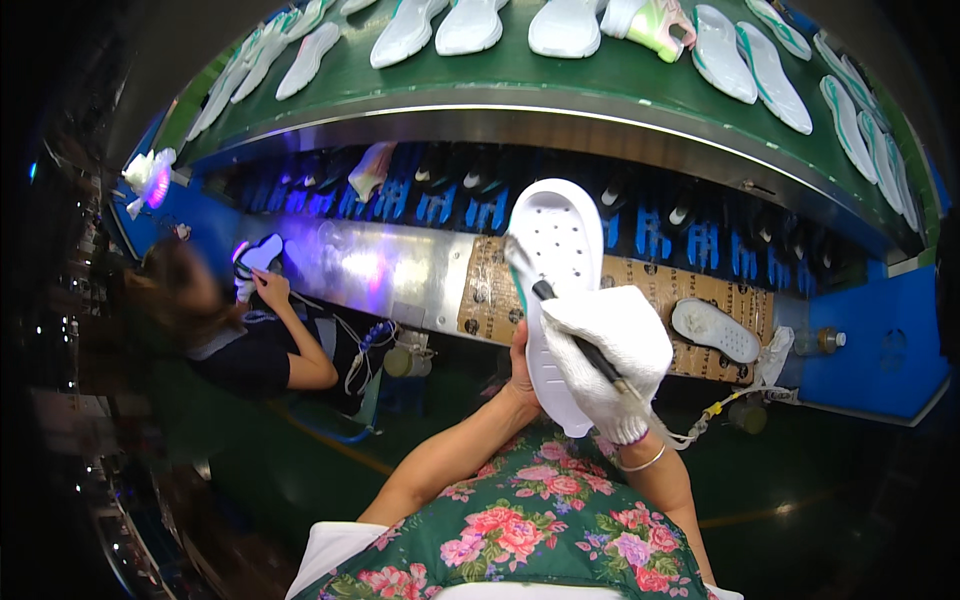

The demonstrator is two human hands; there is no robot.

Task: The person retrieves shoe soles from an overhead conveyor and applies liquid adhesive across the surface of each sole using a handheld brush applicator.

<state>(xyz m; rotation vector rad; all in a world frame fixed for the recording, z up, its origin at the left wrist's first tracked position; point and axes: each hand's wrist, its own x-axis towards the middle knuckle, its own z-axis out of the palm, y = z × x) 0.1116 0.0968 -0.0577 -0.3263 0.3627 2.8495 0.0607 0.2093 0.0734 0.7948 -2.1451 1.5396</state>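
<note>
A white shoe sole (560, 235) with a green side edge and several small holes stands nearly upright before me. My left hand (520, 365) is bare and wraps round its lower left edge; part of the fingers is behind the sole. In a white knitted glove, my right hand (615, 345) grips a brush (544, 290) with a dark handle. The brush's bristles touch the sole's upper left edge, and the gloved hand covers part of the sole's lower right side.
Another sole (715, 330) lies on a cardboard-covered bench (645, 282), near a plastic bottle (820, 342). Above runs a green conveyor (480, 85) bearing several soles and a colourful shoe upper (655, 28). A rack of blue holders (435, 205) sits beneath. At left, a co-worker (250, 345) handles a shoe.
</note>
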